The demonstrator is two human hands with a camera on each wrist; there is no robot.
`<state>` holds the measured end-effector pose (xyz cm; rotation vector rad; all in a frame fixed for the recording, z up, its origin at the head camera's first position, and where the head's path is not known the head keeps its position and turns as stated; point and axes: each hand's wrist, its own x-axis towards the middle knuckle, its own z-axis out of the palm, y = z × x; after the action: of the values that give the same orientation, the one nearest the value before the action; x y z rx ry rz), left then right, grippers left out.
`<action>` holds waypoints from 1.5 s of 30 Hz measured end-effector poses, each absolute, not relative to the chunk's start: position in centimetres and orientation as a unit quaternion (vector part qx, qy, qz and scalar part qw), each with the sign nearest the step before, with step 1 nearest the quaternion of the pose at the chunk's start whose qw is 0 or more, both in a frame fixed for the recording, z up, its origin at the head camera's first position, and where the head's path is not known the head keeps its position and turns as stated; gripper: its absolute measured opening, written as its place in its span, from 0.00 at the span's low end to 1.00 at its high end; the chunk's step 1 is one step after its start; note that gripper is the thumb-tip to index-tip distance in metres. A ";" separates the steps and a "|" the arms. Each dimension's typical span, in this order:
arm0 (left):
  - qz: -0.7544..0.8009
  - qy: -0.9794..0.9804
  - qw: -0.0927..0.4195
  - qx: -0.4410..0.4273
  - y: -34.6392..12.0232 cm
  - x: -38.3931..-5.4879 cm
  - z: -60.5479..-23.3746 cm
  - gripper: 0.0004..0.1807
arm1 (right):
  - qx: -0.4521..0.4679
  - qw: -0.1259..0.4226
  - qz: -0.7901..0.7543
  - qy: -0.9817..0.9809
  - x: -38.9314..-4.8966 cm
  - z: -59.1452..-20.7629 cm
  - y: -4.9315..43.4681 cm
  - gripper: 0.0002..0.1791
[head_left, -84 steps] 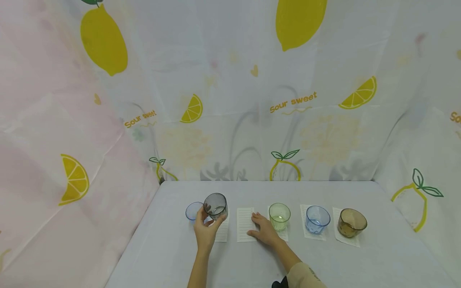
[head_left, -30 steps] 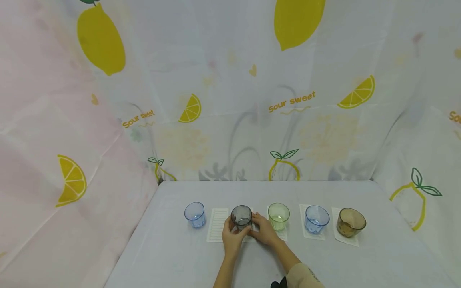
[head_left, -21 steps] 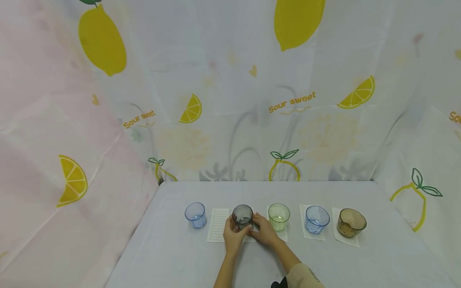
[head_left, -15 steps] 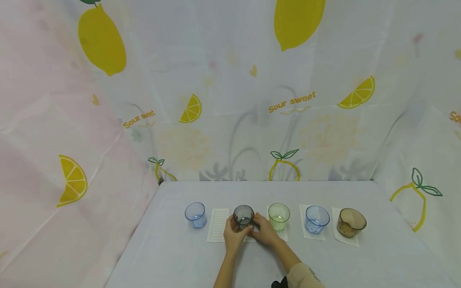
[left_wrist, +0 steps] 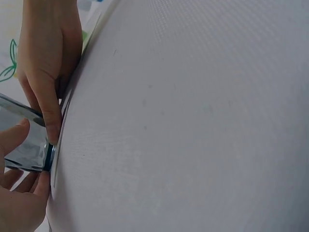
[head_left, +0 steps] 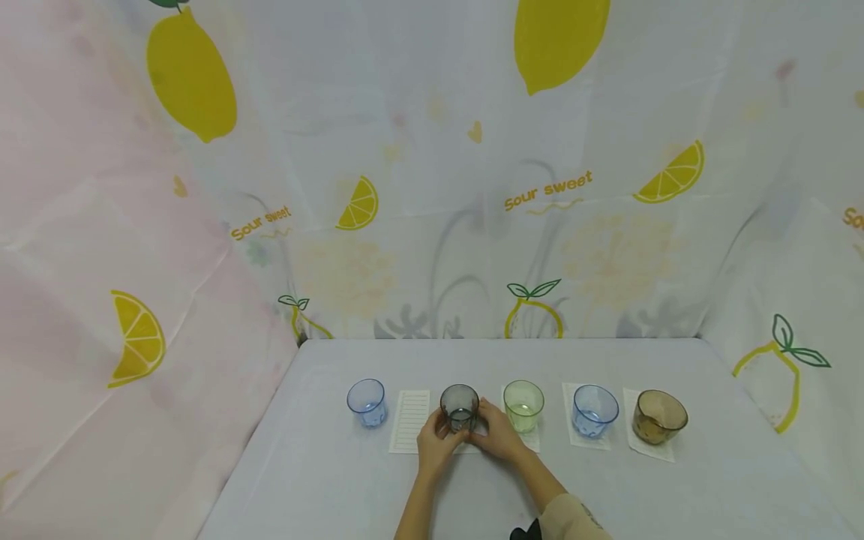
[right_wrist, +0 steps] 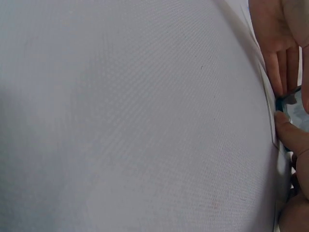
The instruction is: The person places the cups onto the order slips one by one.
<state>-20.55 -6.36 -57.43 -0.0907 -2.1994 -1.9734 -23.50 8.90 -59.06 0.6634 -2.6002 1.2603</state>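
A smoky grey glass cup (head_left: 460, 405) stands on the middle lined paper sheet (head_left: 469, 448), which it and the hands mostly cover. My left hand (head_left: 435, 450) grips the cup from the left, thumb at the front and fingers around the side. On the other side, my right hand (head_left: 501, 435) rests with spread, fairly straight fingers against the cup's lower edge and the paper. Close up in the left wrist view, the cup's base (left_wrist: 49, 157) lies at the sheet, with the right thumb touching it. The right wrist view catches only part of the cup (right_wrist: 295, 108).
To the left are a blue glass cup (head_left: 367, 405) on bare cloth and a lined sheet (head_left: 409, 421). Rightward, a green cup (head_left: 523, 405), another blue cup (head_left: 595, 412) and a brown cup (head_left: 659, 417) each stand on paper. A lemon-print curtain (head_left: 432, 247) closes the back.
The left hand has carried the grey cup from above the left sheet rightward onto the middle one. Lately the cup has shifted slightly right. The right hand has stayed almost still.
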 end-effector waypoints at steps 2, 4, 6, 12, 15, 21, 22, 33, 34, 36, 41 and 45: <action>-0.664 -0.742 0.088 -0.035 -6.5 -20.6 -57.3 0.35 | 0.217 0.085 0.423 -0.876 -23.5 -59.0 8.8 0.29; -0.667 -0.739 0.087 -0.038 -6.5 -20.6 -57.2 0.34 | 0.214 0.082 0.422 -0.877 -23.5 -58.9 8.8 0.30; -0.663 -0.742 0.088 -0.039 -6.5 -20.5 -57.1 0.33 | 0.211 0.080 0.427 -0.876 -23.5 -58.8 8.8 0.30; -0.648 -0.755 0.097 -0.031 -6.2 -20.2 -57.0 0.32 | 0.207 0.094 0.429 -0.874 -23.2 -58.7 8.6 0.28; -0.644 -0.758 0.098 -0.030 -6.0 -19.5 -55.4 0.31 | 0.207 0.101 0.420 -0.878 -23.2 -58.8 8.5 0.27; -0.652 -0.752 0.097 -0.030 -5.8 -18.4 -53.3 0.29 | 0.205 0.103 0.402 -0.887 -22.8 -58.9 8.5 0.27; -0.654 -0.750 0.098 -0.030 -5.8 -18.4 -53.4 0.29 | 0.204 0.105 0.397 -0.889 -22.7 -58.9 8.5 0.27; -0.658 -0.746 0.101 -0.028 -5.8 -18.5 -54.2 0.31 | 0.206 0.109 0.364 -0.902 -22.1 -58.7 8.5 0.28; -0.658 -0.746 0.102 -0.029 -5.8 -18.5 -54.2 0.32 | 0.204 0.107 0.368 -0.901 -22.1 -58.7 8.5 0.28; -0.657 -0.746 0.105 -0.031 -5.8 -18.4 -54.2 0.32 | 0.200 0.102 0.375 -0.900 -22.1 -58.7 8.4 0.28; -0.659 -0.743 0.109 -0.041 -6.0 -18.4 -54.3 0.34 | 0.198 0.097 0.384 -0.897 -22.1 -58.6 8.5 0.28; -0.663 -0.738 0.119 -0.052 -6.1 -18.8 -55.5 0.37 | 0.208 0.112 0.379 -0.895 -21.9 -58.4 8.5 0.28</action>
<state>-18.80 -6.12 -55.46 -0.1509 -2.1570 -1.9377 -21.90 8.50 -58.40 0.6100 -2.6265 1.1120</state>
